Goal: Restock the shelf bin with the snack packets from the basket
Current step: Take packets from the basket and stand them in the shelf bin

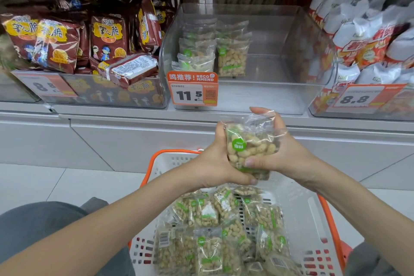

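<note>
Shelf, left section: brown snack bags (105,36) fill a bin. Centre section: the clear bin (280,36) holds a few peanut packets (231,56) standing at its left side, behind an orange price tag (192,88) reading 11.5. Right section: white-and-orange bags (367,36). Below the bin, the left hand (215,161) and right hand (275,157) both grip one clear packet of peanuts (248,145) — fingers curled round its sides. It is held above the white basket (313,219) — orange-rimmed, with more packets (215,237) lying inside.
</note>
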The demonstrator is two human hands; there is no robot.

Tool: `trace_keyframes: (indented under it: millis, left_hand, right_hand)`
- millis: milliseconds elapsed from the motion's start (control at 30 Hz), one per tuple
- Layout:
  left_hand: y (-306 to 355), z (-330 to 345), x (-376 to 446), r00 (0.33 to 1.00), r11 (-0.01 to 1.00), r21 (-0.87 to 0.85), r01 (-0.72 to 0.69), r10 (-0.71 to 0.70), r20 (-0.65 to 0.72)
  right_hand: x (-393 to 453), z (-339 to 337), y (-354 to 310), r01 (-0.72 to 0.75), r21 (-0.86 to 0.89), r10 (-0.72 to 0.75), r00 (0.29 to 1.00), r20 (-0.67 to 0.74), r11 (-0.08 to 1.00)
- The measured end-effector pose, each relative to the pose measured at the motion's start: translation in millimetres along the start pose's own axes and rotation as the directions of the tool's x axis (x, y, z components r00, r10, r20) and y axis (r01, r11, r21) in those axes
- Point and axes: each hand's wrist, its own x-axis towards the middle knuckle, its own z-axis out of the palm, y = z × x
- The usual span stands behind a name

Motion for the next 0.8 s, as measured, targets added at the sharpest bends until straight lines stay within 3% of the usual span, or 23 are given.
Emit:
trace_keyframes:
  millis: [167, 267, 400, 467, 567, 800]
  left_hand:
    - [13, -11, 5, 0.995, 0.986, 0.136, -0.096, 0.098, -0.006]
    - [20, -29, 11, 0.981, 0.938, 0.327, -0.119, 0.163, -0.108]
    - [25, -54, 24, 0.923, 0.873, 0.474, -0.115, 0.27, -0.274]
    - [28, -62, 30, 0.897, 0.88, 0.468, -0.077, 0.266, -0.352]
    - [30, -67, 35, 0.895, 0.891, 0.45, -0.063, 0.25, -0.369]
    - [29, -72, 34, 0.917, 0.861, 0.503, -0.083, 0.263, -0.299]
  right_hand:
    - [5, -5, -20, 0.142, -0.026, -0.144, 0.964, -0.225, 0.99]
    - [29, -28, -57, 0.252, -0.051, -0.252, 0.885, -0.392, 0.966]
    - [86, -54, -98, 0.312, -0.135, -0.339, 0.822, -0.457, 0.94]
    - [118, -59, -105, 0.255, -0.191, -0.313, 0.856, -0.412, 0.948]
    - [158, -58, -93, 0.064, -0.251, -0.144, 0.939, -0.313, 0.966]
    - [206, -60, -53, -0.175, -0.395, 0.079, 0.966, -0.247, 0.902]
